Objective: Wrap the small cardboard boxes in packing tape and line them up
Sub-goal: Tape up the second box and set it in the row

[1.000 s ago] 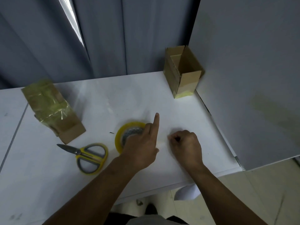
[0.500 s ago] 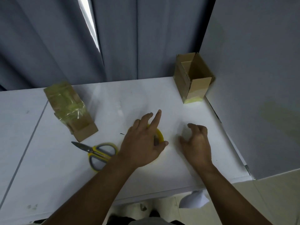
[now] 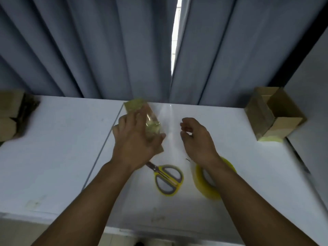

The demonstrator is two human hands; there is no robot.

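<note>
Seen from the head camera, the only view, the scene had swung leftward compared with half a second before. The open box point(image 3: 273, 119) now sat at the far right of the table point(image 3: 53, 148). A blurred stack of cardboard boxes point(image 3: 10, 110) had come into sight at the far left; whether they were taped could not be told.

Half a second earlier the left hand had lain over the tape roll with the right hand hovering beside it. Both had since left the roll. The left hand point(image 3: 136, 139) had reached the wrapped box point(image 3: 135, 105), which lay on the table near the curtain point(image 3: 106, 50), just right of the table seam. Its fingers spread over the top and left side and its thumb pressed the right side, so it appeared to grasp the box, though motion blur softened the detail. The right hand point(image 3: 197, 139) hung just beside the box, apart from it, with fingers loosely curled and holding nothing.

The tape roll point(image 3: 204, 187) lay flat beneath the right forearm. The scissors point(image 3: 168, 178) lay between the forearms, and neither hand touched them.

With tape and scissors both set aside, the taping of this box looked finished. It probably had to be carried to its place in the line next, while the open box on the right was not yet wrapped.
</note>
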